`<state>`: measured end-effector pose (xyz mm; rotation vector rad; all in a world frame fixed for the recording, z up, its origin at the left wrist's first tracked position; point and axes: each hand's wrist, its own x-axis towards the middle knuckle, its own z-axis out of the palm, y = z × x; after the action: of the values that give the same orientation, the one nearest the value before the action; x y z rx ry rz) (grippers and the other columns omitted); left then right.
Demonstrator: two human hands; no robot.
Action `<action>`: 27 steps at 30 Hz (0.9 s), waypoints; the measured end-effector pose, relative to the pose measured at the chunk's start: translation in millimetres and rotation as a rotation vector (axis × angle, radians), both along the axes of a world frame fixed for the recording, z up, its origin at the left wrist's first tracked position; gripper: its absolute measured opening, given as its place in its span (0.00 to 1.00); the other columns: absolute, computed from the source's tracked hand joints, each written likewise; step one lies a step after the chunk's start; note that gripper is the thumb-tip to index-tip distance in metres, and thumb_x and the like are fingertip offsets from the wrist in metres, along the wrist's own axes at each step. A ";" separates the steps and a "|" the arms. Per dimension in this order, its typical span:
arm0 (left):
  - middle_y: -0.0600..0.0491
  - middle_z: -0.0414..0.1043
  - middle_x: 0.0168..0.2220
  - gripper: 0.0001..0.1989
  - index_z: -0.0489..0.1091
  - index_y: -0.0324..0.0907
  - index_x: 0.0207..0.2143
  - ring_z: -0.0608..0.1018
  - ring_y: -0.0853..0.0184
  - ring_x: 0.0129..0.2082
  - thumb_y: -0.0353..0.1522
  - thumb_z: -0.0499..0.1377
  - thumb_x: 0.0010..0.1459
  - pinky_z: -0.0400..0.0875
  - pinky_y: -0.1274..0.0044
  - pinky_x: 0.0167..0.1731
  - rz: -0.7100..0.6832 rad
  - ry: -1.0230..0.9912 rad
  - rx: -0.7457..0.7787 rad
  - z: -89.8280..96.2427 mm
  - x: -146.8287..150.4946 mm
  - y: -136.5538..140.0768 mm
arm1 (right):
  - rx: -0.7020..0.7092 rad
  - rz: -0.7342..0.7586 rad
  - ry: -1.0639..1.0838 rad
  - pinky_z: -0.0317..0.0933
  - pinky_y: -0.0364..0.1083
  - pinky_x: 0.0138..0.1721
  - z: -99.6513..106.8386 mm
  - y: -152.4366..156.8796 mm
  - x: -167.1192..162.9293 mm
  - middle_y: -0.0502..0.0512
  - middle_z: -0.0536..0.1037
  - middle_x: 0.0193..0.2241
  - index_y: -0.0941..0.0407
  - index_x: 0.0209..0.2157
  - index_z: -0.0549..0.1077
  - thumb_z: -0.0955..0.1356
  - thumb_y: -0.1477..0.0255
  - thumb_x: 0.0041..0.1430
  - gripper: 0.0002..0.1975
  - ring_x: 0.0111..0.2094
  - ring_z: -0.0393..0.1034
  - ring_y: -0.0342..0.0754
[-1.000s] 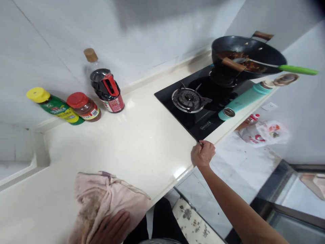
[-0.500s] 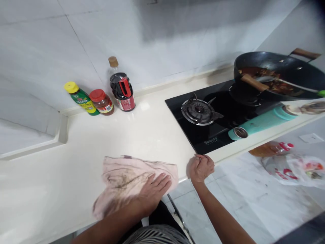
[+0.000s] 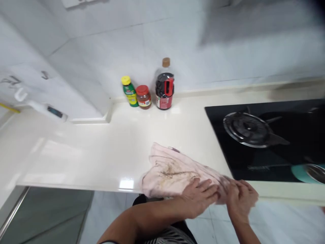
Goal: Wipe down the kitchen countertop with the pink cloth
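Observation:
A pale pink cloth (image 3: pixel 175 169) with brown stains lies spread along the front edge of the white counter (image 3: pixel 106 156), part of it hanging over. My left hand (image 3: pixel 200 196) rests flat on its right half, fingers stretched out. At the cloth's right end, my right hand (image 3: pixel 241 196) is closed with curled fingers, and the bunched end runs up to it. The fingertips are partly hidden. That hand sits at the counter edge, just below the near left corner of the black gas stove (image 3: pixel 279 159).
Against the wall stand a green bottle with a yellow cap (image 3: pixel 130 93), a red-lidded jar (image 3: pixel 144 98) and a large dark sauce bottle (image 3: pixel 164 89). A burner (image 3: pixel 248 128) and a teal container (image 3: pixel 302 173) are on the right. A white handheld device (image 3: pixel 43 108) is at left.
The view has swung left, so the wok has left the frame. The cloth and my left hand have moved right along the counter edge, and the cloth's end now meets my right hand.

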<state>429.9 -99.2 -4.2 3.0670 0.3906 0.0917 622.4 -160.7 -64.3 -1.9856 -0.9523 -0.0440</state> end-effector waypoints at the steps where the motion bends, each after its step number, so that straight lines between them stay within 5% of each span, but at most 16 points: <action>1: 0.52 0.55 0.68 0.22 0.63 0.48 0.62 0.56 0.56 0.67 0.34 0.49 0.66 0.56 0.59 0.59 0.029 -0.023 0.029 2.4 -5.7 -1.6 | 0.011 0.040 -0.014 0.63 0.57 0.41 2.6 -4.0 -3.2 0.63 0.71 0.36 0.58 0.31 0.73 0.64 0.61 0.56 0.14 0.38 0.68 0.57; 10: 0.46 0.55 0.68 0.22 0.63 0.45 0.62 0.64 0.56 0.62 0.36 0.50 0.67 0.59 0.64 0.54 0.099 -0.094 0.082 1.9 -97.6 -2.4 | -0.023 0.530 -0.175 0.65 0.55 0.41 30.0 2.6 -69.6 0.62 0.72 0.39 0.57 0.34 0.74 0.63 0.65 0.61 0.12 0.41 0.69 0.56; 16: 0.46 0.63 0.64 0.20 0.65 0.46 0.59 0.68 0.59 0.57 0.38 0.53 0.67 0.60 0.65 0.53 0.279 -0.124 0.024 -9.7 -219.2 0.0 | -0.021 0.568 -0.242 0.61 0.59 0.48 31.5 19.2 -108.3 0.63 0.70 0.45 0.56 0.37 0.73 0.62 0.64 0.64 0.12 0.48 0.65 0.58; 22: 0.49 0.74 0.54 0.13 0.72 0.49 0.49 0.68 0.60 0.56 0.32 0.52 0.67 0.56 0.63 0.56 0.569 -0.235 0.075 3.1 -350.6 7.0 | -0.007 0.625 -0.190 0.59 0.59 0.51 42.2 24.5 -170.5 0.60 0.70 0.45 0.54 0.38 0.71 0.61 0.66 0.65 0.10 0.50 0.63 0.55; 27: 0.50 0.75 0.48 0.11 0.75 0.48 0.44 0.69 0.59 0.54 0.30 0.55 0.63 0.58 0.64 0.53 0.663 -0.264 0.045 17.7 -406.6 14.6 | -0.017 0.574 -0.129 0.61 0.58 0.49 44.5 16.0 -194.3 0.61 0.69 0.46 0.55 0.39 0.72 0.61 0.66 0.65 0.11 0.50 0.63 0.56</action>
<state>23.2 -84.6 13.6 2.7647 1.3637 0.5196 428.1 -144.6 -19.8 -1.6721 -1.5772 0.1590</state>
